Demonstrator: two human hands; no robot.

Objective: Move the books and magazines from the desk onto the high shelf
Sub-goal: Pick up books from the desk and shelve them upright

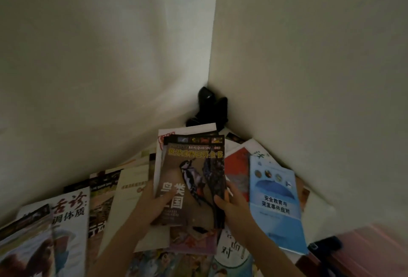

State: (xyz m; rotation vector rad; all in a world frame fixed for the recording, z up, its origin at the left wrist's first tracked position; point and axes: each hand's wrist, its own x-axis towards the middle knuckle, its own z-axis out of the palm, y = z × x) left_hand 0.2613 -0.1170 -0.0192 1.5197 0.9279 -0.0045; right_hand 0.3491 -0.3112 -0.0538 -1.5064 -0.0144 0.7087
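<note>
Left hand (154, 201): grip curled round the bird book (194, 179); thumb on its cover
Right hand (231, 206): grip holding the same book's right edge
Worktop: strewn magazines; blue booklet (276, 201) beside

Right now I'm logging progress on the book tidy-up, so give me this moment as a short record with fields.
setting: corner where two pale walls meet, surface strewn with books and magazines
held item: stack of books topped by a bird encyclopedia, woodpecker on its cover
left hand: grips the stack's left edge, thumb across the cover
right hand: grips the stack's right edge, fingers curled onto the cover
nearby: blue booklet at right, white magazine with large characters at left
corner: dark object, identity unclear
high shelf: not in view
</note>
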